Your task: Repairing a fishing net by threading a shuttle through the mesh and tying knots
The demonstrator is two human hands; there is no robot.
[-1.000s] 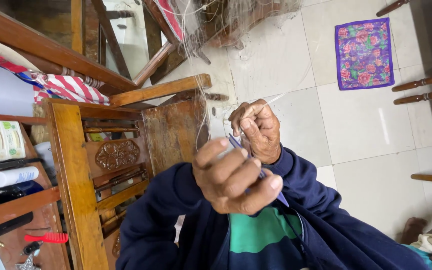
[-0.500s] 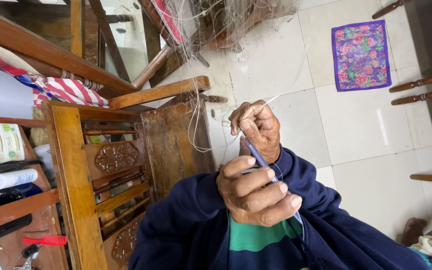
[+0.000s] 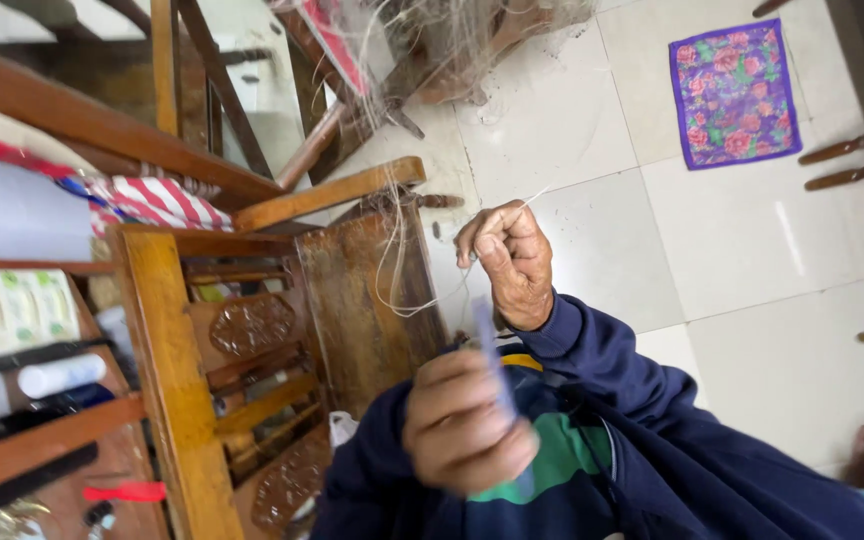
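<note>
Shelves (image 3: 42, 400) stand on the left, with a wooden chair (image 3: 352, 290) next to them. The left hand (image 3: 467, 430) is blurry. Its fingers are curled shut around a thin blue stick (image 3: 487, 335). White thread (image 3: 402, 270) loops down from a net (image 3: 452, 40) to the right hand (image 3: 512, 260), whose fingers pinch it tight. I think the thread should be held straight, so the loops do not tangle. A flowery cloth (image 3: 734, 92) lies on the floor (image 3: 802, 260).
</note>
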